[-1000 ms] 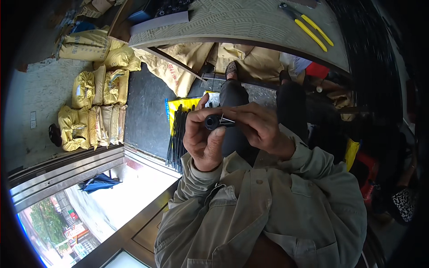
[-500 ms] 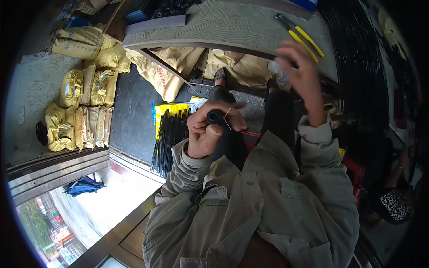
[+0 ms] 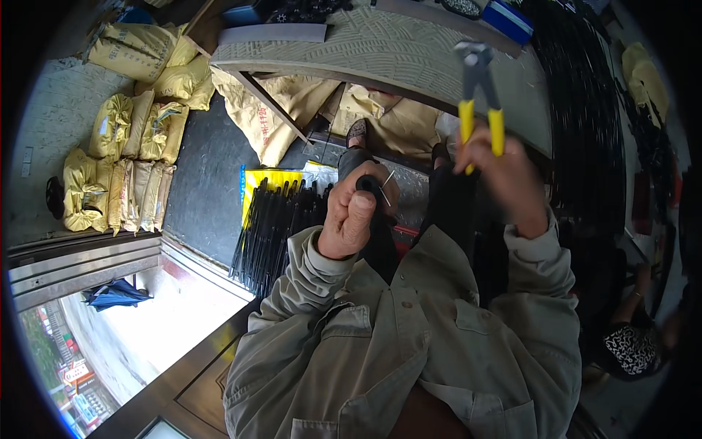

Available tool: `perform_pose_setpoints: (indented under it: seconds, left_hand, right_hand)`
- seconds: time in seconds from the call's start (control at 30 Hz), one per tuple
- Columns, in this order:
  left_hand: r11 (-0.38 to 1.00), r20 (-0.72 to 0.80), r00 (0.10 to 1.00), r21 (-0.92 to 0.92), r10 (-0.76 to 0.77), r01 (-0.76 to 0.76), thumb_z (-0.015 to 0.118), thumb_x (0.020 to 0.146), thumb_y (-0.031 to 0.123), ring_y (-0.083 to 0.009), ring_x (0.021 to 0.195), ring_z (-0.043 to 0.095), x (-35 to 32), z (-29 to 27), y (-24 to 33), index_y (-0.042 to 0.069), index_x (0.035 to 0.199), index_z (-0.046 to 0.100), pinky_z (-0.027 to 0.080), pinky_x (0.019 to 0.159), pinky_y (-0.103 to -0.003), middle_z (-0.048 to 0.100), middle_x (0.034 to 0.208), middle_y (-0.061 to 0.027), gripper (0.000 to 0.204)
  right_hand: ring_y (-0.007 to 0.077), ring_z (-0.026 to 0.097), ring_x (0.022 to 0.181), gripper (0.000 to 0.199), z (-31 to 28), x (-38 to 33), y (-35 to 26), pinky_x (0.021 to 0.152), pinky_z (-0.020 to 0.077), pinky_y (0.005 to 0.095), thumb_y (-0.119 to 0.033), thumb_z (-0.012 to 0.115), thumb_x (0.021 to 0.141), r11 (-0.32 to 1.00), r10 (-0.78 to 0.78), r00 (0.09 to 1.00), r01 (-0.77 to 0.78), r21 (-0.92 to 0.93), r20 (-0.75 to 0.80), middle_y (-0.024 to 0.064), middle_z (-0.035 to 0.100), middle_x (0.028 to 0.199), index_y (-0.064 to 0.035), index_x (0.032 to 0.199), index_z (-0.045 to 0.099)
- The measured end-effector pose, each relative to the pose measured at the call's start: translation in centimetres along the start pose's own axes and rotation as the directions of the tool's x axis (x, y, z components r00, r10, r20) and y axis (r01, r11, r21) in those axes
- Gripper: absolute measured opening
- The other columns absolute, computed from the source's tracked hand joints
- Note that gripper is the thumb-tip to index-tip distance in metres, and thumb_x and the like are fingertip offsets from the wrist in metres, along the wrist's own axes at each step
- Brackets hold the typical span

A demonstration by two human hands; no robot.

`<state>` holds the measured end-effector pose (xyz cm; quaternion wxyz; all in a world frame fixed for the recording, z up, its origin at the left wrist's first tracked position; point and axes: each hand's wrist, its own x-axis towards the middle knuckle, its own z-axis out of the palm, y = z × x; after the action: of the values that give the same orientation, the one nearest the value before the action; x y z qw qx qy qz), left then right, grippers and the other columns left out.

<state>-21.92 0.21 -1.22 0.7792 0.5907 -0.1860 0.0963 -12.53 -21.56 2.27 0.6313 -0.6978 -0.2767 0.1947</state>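
Our right hand (image 3: 504, 175) now grips the yellow-handled pincers (image 3: 479, 95), lifted upper right; our left hand (image 3: 355, 212) stays clenched on the black bundle (image 3: 368, 183), ready for cutting.

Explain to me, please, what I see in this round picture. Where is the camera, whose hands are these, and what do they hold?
There is no machine here. A person wears a wide fisheye camera on the head, and it looks down at that person's own arms, so straight edges bend near the rim. The left hand grips a bundle of black rods with a thin wire end sticking out near the fingers. The right hand is raised and holds pincers with yellow handles, head pointing up. Both arms wear a grey-green jacket. Beyond the hands stands a workbench with a patterned top. On the dark floor lie more black rods on a yellow sheet, and yellow sacks are stacked at the left.
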Motion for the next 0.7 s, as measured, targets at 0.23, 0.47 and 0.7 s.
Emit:
perform_pose_setpoints:
  seconds: [0.23,0.47,0.7]
  left_hand:
    - [0.991,-0.252,0.963,0.066,-0.098,0.119,0.032,0.088,0.053,-0.0059,0.053,0.038,-1.5,0.5,0.6,-0.001,0.085,0.051,0.028,0.049,-0.021,0.045,0.062,0.0006,0.057]
    - [0.961,-0.384,0.918,0.201,-0.099,0.188,0.031,0.080,0.066,-0.0068,0.049,0.039,-0.6,1.6,1.5,0.001,0.079,0.049,0.027,0.043,-0.020,0.043,0.059,0.0000,0.068]
    - [0.900,-0.557,0.830,0.376,0.030,0.220,0.028,0.078,0.071,-0.0064,0.047,0.040,-0.8,2.3,0.9,0.001,0.078,0.049,0.028,0.041,-0.019,0.047,0.061,-0.0003,0.073]
  right_hand:
    - [0.0197,0.050,0.103,0.017,3.4,0.0,-5.3,0.090,0.0393,0.0340,-0.003,0.059,0.078,0.265,-0.523,0.826,0.391,-0.881,0.210,0.0048,0.050,0.104,-0.0078,0.093,0.062]
    - [0.0130,0.044,0.112,0.024,2.0,0.7,-5.5,0.102,0.0245,0.0458,-0.017,0.064,0.076,-0.597,-0.655,0.536,0.065,-0.800,0.532,-0.0049,0.045,0.118,-0.0183,0.100,0.059]
    - [0.0179,0.043,0.113,0.023,5.2,-1.5,-3.7,0.101,0.0229,0.0491,-0.015,0.061,0.078,-0.382,-0.604,0.749,0.031,-0.924,0.274,0.0032,0.043,0.118,-0.0125,0.101,0.058]
